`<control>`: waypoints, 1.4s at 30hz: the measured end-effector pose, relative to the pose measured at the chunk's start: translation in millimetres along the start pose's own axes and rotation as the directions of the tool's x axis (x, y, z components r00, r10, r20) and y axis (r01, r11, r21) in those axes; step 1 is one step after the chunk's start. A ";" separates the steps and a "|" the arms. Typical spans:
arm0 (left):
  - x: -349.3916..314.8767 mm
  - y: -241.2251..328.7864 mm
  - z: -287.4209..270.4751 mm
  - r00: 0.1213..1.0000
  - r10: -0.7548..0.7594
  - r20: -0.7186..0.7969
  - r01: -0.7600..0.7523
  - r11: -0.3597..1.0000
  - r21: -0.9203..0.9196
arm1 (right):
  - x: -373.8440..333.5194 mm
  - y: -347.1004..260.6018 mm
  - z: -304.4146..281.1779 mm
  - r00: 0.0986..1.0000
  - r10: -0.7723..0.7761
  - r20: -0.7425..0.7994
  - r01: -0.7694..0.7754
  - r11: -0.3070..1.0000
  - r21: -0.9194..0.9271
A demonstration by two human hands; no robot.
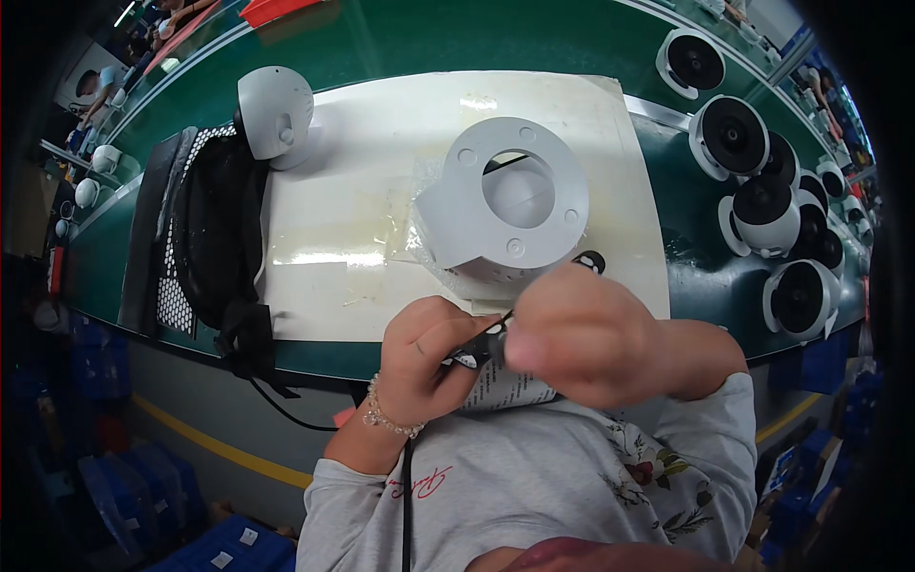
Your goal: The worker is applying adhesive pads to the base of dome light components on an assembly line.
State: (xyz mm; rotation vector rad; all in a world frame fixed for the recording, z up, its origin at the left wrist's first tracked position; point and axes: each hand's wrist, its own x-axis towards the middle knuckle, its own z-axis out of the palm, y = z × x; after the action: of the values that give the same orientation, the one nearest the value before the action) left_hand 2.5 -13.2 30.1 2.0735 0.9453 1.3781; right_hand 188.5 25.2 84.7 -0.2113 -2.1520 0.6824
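Note:
Close to my body, my left hand (419, 353) pinches a small black part (488, 343) with some light spots on it. Beside it, my right hand (591, 338) is closed in a fist, slightly blurred, over the part's right end; what it grips is mostly hidden. A dark rounded end (591, 260) shows just past its knuckles; I cannot tell whether it belongs to the thing in the fist. Just beyond both hands, a white round housing (457, 195) with a large circular opening rests on bubble wrap (419, 250). Printed white material (510, 391) shows below my hands.
A white board (334, 210) covers the middle of the green bench (400, 43). At left are a white camera-like unit (276, 110), a black pouch (221, 224) and a perforated strip (174, 296). Several white-and-black round units (734, 136) stand at right. A red tray (276, 10) is at the back.

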 end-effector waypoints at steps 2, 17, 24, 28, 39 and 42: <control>0.2 -2.8 -0.9 1.000 -0.018 0.024 0.019 1.000 -0.005 | 0.9 2.1 -1.8 0.992 -0.105 0.063 0.103 0.994 0.038; 10.4 -9.2 -1.4 0.988 0.142 -0.056 -0.142 0.990 -0.001 | 18.3 22.2 -30.3 0.986 0.061 -0.156 -0.085 0.984 -0.155; 12.5 -20.4 3.9 0.979 0.203 0.004 -0.202 0.972 0.122 | 38.8 56.8 -45.2 0.860 0.463 -0.217 -0.439 0.886 0.149; 3.7 -28.1 5.9 0.962 0.271 0.005 -0.269 0.952 0.144 | 38.3 42.6 -46.4 0.885 0.439 -0.153 -0.439 0.898 0.041; 0.6 -31.6 8.5 0.954 0.300 0.017 -0.300 0.948 0.110 | 34.8 -2.4 -32.8 0.979 0.191 0.067 -0.090 0.708 -0.700; -2.3 -32.8 9.9 0.955 0.296 0.019 -0.296 0.947 0.122 | 37.9 8.2 -33.9 0.996 0.069 -0.058 -0.090 0.699 -0.709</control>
State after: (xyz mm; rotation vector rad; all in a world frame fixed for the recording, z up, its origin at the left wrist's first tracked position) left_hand 1.8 6.2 1.8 2.3866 0.7575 1.4971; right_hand 190.3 59.8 122.9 -0.7273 -2.2926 -0.1626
